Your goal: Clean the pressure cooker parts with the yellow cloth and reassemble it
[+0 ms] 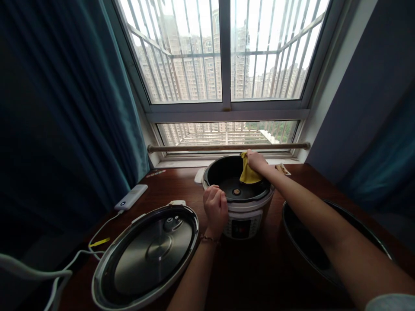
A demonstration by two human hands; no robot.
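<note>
An open electric pressure cooker (241, 206) stands on the dark wooden table, its black inside bare with a heating plate at the bottom. My left hand (215, 208) grips the cooker's near left rim. My right hand (256, 161) reaches over the far rim and holds a yellow cloth (248, 173) pressed against the inner back wall. The cooker's lid (147, 255) lies upside down on the table to the left.
A black inner pot (311, 246) sits at the right under my right forearm. A white power bank (131, 197) with white cables (65, 272) lies at the left. Teal curtains flank a barred window behind the table (181, 185).
</note>
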